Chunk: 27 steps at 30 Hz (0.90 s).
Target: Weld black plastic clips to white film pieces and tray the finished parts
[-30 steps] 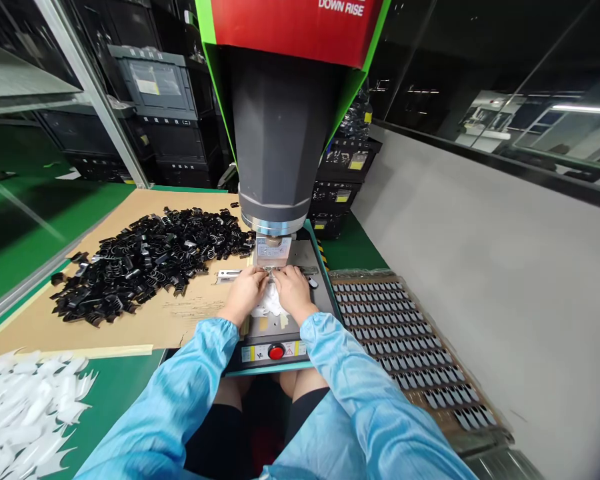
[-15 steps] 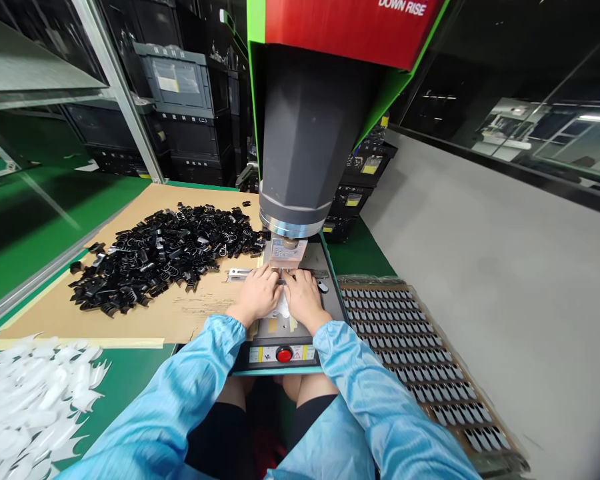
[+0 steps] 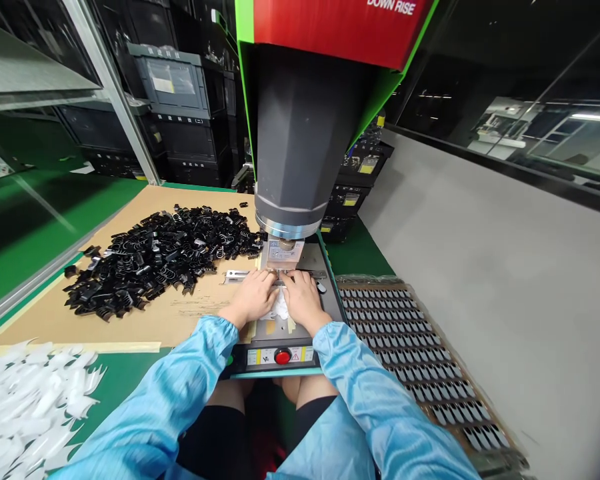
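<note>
My left hand [image 3: 254,295] and my right hand [image 3: 304,297] are side by side at a metal fixture [image 3: 237,274] on the grey machine base. The fingers of both are bent and closed, their tips nearly meeting just below a clear block [image 3: 284,252] under the press head [image 3: 293,160]. Whatever lies between the fingertips is hidden. White material [image 3: 280,307] shows between the two hands, nearer to me. A small black and white part [image 3: 321,288] lies just right of my right hand.
A pile of small black parts [image 3: 165,257] covers the cardboard on the left. White curved pieces [image 3: 30,400] are heaped at the front left. A tray of black and white parts [image 3: 420,360] stands on the right. A red button [image 3: 283,356] faces me.
My left hand has shifted slightly left and the gap between the hands has widened, showing more of the white material. The whole view has drifted a little.
</note>
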Tool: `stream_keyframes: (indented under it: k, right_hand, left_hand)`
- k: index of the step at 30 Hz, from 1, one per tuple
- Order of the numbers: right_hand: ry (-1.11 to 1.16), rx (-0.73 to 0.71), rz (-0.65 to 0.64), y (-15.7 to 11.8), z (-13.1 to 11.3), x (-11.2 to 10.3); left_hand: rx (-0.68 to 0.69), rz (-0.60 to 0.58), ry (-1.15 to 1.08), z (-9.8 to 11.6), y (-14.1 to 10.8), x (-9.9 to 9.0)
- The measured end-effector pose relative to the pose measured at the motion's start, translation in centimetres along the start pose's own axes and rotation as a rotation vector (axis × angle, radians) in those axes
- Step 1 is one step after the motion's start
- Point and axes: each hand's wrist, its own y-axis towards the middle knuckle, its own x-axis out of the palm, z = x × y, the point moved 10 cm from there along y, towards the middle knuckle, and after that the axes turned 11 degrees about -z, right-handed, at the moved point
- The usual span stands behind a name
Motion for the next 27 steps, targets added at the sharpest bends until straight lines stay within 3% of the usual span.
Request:
stream_keyframes:
  k: [4,8,11,15,19,22,27]
  right_hand:
    - [0.093,-0.004,0.053,-1.9,0.7,-1.0]
    - [0.204,0.021,0.183,-5.8,2.3,-1.8]
    - [0.228,0.032,0.235,-7.7,3.2,-1.7]
    - [0.230,0.038,0.226,-7.7,3.4,-1.2]
    - [0.223,0.034,0.214,-7.3,3.4,-1.2]
    - [0.211,0.037,0.220,-7.3,3.4,-1.2]
    - [0.213,0.037,0.229,-7.2,3.4,-1.0]
  left_hand:
    - [0.056,-0.040,-0.120,-2.6,0.6,-0.8]
    - [-0.122,0.045,-0.058,-9.3,2.9,-3.0]
    - [-0.189,0.010,0.044,-12.4,5.9,-2.9]
    - [-0.185,-0.053,0.097,-13.0,9.8,-0.9]
    - [-0.182,-0.102,0.114,-13.3,11.2,0.8]
    - [-0.158,-0.121,0.117,-14.3,10.3,0.7]
    - [-0.102,-0.135,0.102,-16.2,6.8,-0.9]
